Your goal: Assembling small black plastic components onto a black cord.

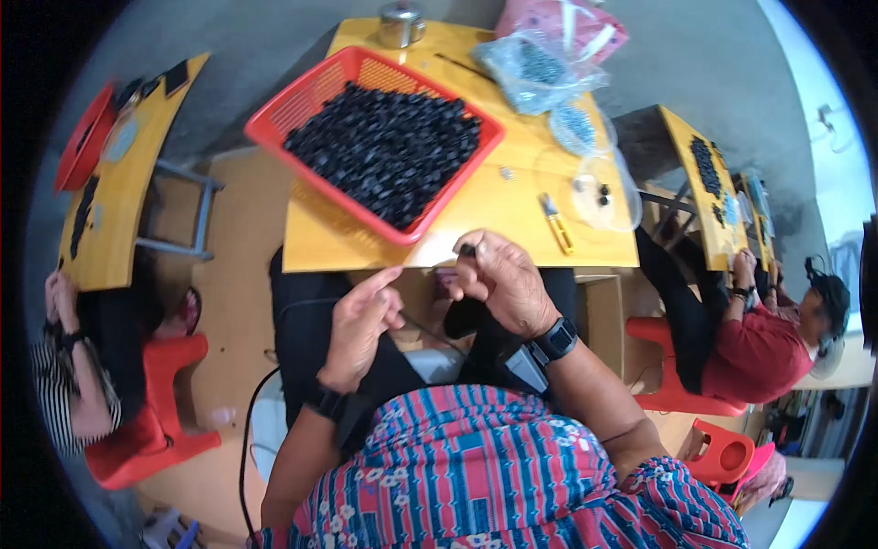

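Observation:
My right hand (pixel 508 284) pinches a small black piece (pixel 468 250) between thumb and fingertips, just off the table's near edge. My left hand (pixel 359 329) is a little apart from it, the index finger stretched toward the table edge and the other fingers loosely bent; I see nothing in it. Beyond both hands, a red plastic basket (pixel 315 188) stands on the yellow table (pixel 457 220), heaped with small black pieces (pixel 384 146) like the held one. What kind of part they are is too small to tell.
A yellow-handled cutter (pixel 557 224) lies at the table's right, near a clear round tray (pixel 622 206) with a few black pieces. Behind are bags of small bluish parts (pixel 540 69), a pink bag (pixel 558 23) and a metal pot (pixel 401 26). Other people sit at tables on both sides.

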Demonstrator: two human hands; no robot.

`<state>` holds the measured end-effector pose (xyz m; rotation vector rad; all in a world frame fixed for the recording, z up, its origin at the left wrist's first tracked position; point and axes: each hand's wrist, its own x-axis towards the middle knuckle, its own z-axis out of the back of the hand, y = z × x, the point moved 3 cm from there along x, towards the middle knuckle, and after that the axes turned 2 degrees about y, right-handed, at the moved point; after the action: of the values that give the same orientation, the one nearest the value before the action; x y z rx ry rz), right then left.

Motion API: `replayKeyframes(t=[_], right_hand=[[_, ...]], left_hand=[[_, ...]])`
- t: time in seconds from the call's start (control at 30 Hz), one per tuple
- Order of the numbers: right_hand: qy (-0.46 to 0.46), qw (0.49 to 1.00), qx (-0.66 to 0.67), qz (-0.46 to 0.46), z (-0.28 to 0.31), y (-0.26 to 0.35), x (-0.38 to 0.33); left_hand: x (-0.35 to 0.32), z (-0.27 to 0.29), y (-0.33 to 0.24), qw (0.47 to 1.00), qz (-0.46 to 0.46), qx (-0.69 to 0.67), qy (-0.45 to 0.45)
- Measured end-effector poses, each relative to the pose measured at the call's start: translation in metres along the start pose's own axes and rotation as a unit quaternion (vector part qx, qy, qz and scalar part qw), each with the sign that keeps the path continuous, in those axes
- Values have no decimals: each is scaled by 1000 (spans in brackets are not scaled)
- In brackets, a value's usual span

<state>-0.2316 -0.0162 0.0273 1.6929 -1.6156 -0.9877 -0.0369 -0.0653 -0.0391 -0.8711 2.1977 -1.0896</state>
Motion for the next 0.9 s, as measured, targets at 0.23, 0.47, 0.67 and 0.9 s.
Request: replayKeyframes(t=[0.23, 0.47, 0.67, 0.9], right_hand=[[-341, 753, -504, 249, 84, 124, -5], [-415, 570, -677, 211, 100, 133, -18], [-182, 692, -630, 304, 9, 97, 32], [-154, 598, -748, 243, -4, 94, 85]], left_hand=[[-1, 1, 3, 1000, 13, -2, 2], [-2, -1, 0, 1000, 25, 10, 7], [-2, 1, -1, 999, 37, 15, 18], [1, 0, -3, 999, 19, 8, 37]])
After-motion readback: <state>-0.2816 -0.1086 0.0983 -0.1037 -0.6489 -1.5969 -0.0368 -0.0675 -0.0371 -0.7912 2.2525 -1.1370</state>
